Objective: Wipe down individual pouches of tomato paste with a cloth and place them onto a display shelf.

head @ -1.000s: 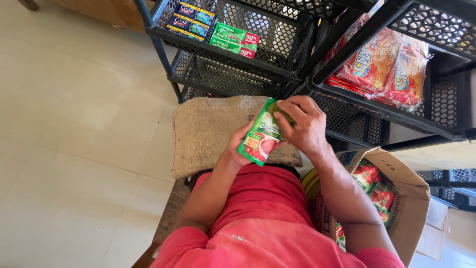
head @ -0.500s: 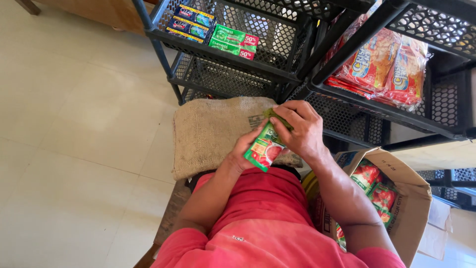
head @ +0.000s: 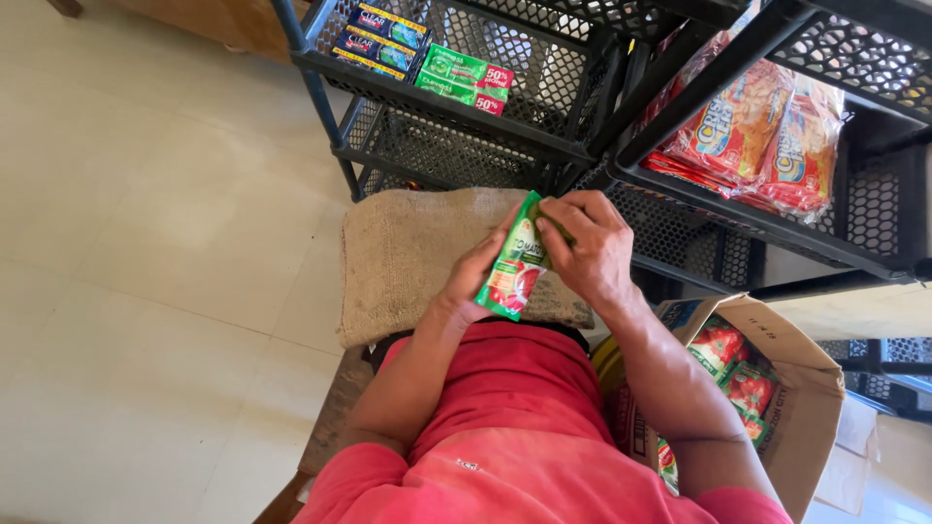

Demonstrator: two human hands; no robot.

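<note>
Together, both hands (head: 544, 257) grip a tilted green pouch (head: 515, 267).

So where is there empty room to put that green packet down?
The burlap sack is bare left of both hands, and pale floor lies open beyond it. The cardboard box is packed, and the black racks hold cartons and red bags, though the lower mesh tray looks bare.

A sachet (head: 515, 267) sits at centre between both hands: the left hand (head: 473, 279) at its eight o'clock, the right hand (head: 585, 247) at its two o'clock. A burlap sack (head: 413, 262) lies beneath them. Wire shelving (head: 456, 121) stands at twelve o'clock, holding small cartons (head: 464, 80); snack packets (head: 752, 131) rest on another rack at two o'clock. A cardboard box (head: 796, 388) with more sachets (head: 733, 374) sits at four o'clock.
</note>
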